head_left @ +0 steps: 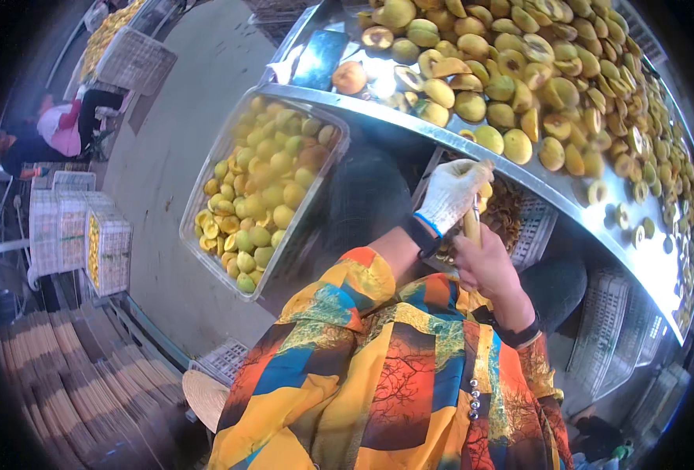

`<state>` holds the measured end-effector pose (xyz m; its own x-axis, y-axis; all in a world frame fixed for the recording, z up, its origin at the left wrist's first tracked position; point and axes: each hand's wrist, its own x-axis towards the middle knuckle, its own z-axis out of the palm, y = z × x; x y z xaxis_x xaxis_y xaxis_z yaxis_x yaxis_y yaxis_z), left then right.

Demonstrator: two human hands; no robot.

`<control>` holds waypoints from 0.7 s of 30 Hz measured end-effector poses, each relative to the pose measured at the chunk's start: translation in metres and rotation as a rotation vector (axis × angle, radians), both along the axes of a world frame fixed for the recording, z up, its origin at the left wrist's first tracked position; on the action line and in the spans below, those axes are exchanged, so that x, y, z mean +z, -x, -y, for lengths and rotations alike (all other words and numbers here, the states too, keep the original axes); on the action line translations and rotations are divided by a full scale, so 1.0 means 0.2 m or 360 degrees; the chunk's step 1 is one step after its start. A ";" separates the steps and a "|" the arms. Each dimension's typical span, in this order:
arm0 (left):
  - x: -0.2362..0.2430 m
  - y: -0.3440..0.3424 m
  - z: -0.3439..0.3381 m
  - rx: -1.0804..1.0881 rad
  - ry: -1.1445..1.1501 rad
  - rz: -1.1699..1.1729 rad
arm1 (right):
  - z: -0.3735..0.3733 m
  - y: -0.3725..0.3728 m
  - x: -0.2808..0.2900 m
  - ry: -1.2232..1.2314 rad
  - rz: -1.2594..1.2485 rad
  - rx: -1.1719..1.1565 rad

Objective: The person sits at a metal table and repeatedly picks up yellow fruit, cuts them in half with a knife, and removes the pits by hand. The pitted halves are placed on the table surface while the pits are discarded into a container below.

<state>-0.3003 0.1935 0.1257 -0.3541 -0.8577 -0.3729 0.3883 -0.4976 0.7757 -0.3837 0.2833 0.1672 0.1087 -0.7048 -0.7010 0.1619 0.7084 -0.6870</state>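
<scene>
My left hand [446, 194], in a white knitted glove, is closed on a yellow piece of fruit [485, 190], mostly hidden by the fingers. My bare right hand [488, 262] wraps round the light handle of a tool [471, 225], whose short metal end touches the fruit. Both hands are in front of my lap, just below the metal table's edge. Beneath them sits a crate of brown scraps [503, 215], partly covered by my hands. On the table lies a wide heap of halved yellow-green peaches [511, 70]; their cut faces show brown hollows.
Left of my legs stands a clear plastic bin [194, 215] of yellow-green fruit. A dark flat rectangular object [321, 60] and an orange-tinged fruit [350, 77] lie at the table's left corner. Farther left are stacked white crates [65, 227] and a person in pink [61, 129].
</scene>
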 end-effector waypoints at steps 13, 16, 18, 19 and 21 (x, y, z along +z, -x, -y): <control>0.12 -1.18 0.26 0.1341 0.0490 0.1984 | 0.00 0.13 -0.19 0.0083 0.0417 -0.0227; -0.01 -1.55 0.22 0.0576 0.0296 0.3074 | 0.01 0.14 -0.22 0.0193 0.0343 -0.0155; 0.02 -1.49 0.24 0.0590 0.0646 0.3203 | 0.03 0.12 -0.21 0.0293 0.0260 -0.0098; 0.06 -1.38 0.25 0.0630 0.0918 0.3171 | 0.04 0.12 -0.20 0.0337 0.0213 -0.0070; 0.12 -1.10 0.34 0.0697 0.1355 0.2845 | 0.05 0.10 -0.20 0.0370 0.0074 0.0004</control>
